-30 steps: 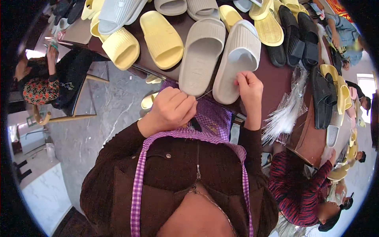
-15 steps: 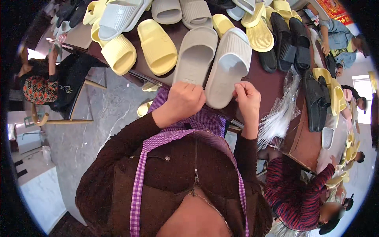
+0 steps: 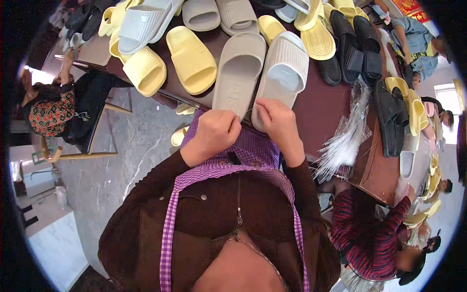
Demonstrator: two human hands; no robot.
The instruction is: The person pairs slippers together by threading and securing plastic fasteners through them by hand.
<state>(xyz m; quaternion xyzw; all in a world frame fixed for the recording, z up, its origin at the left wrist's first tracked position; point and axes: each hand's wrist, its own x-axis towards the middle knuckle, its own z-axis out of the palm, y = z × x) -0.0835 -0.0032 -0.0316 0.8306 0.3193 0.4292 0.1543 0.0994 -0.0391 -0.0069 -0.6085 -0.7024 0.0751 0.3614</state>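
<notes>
Two grey slide slippers lie side by side at the table's near edge, heels toward me. The left slipper [image 3: 239,65] has a plain grey strap, and the right slipper [image 3: 283,63] has a ribbed, paler one. My left hand [image 3: 214,130] is closed in a fist at the left slipper's heel. Over the right slipper's heel my right hand [image 3: 280,125] is closed too, thumb and fingers pressed together. What either hand pinches, if anything, is hidden by the fingers.
Yellow slides [image 3: 191,61] lie to the left, black slides [image 3: 346,48] to the right. A bundle of clear plastic strands [image 3: 343,146] hangs over the dark red table [image 3: 318,109]. A person in a striped top [image 3: 372,233] sits at right; another in a patterned top [image 3: 51,114] is at left.
My right hand has moved left and slightly down, from beside the right slipper onto its heel. My left hand has shifted slightly down. The slippers have barely moved.
</notes>
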